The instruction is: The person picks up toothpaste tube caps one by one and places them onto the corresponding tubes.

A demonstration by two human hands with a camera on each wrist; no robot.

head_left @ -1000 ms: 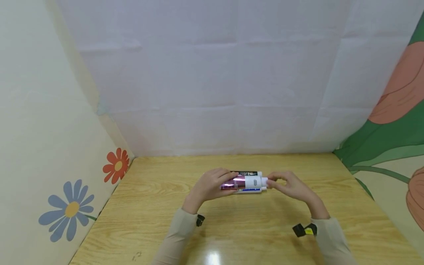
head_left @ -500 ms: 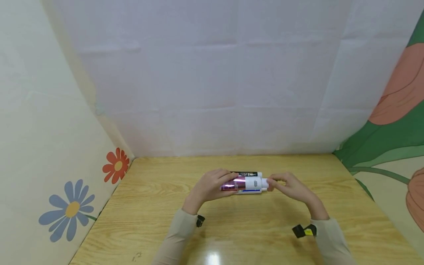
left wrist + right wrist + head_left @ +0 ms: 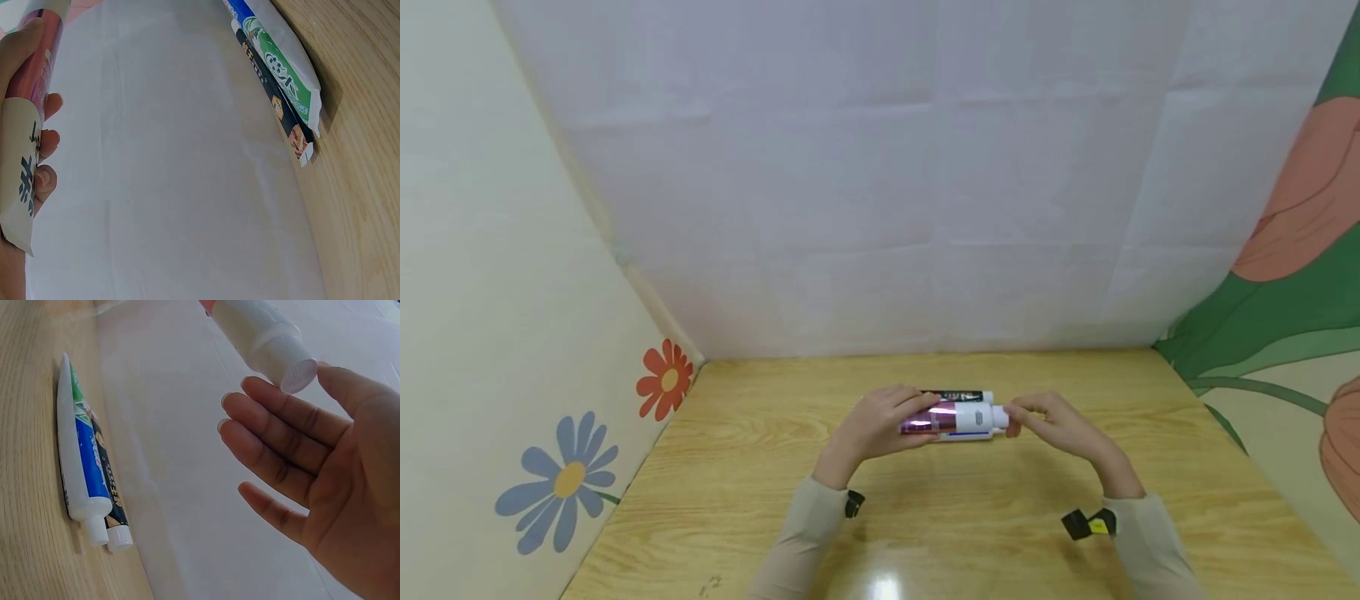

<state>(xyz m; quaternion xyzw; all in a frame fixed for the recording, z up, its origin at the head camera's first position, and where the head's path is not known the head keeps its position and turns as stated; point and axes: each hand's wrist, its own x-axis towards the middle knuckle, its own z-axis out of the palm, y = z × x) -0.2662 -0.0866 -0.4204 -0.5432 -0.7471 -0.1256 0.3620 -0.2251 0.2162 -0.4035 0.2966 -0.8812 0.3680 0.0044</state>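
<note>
My left hand (image 3: 880,419) grips a pink, cream and white toothpaste tube (image 3: 973,417), holding it sideways above the table with its cap end to the right. At that end, my right hand (image 3: 1063,427) pinches the white cap (image 3: 295,370) between thumb and index fingertip. The other right fingers spread loosely below it in the right wrist view. Beneath the held tube lie two more toothpaste tubes side by side: a black one (image 3: 272,90) and a white one with green and blue print (image 3: 289,75). In the head view, the held tube and left hand partly hide both.
The wooden table (image 3: 925,517) reaches back to a white cloth (image 3: 880,208) hanging behind it. A panel with painted flowers (image 3: 568,482) stands at the left, and a green and coral floral one (image 3: 1285,333) at the right. Each wrist carries a small black strap mount (image 3: 1078,523).
My right fingertips have shifted very slightly to the right at the cap. My left hand and the toothpaste tube stay almost where they were.
</note>
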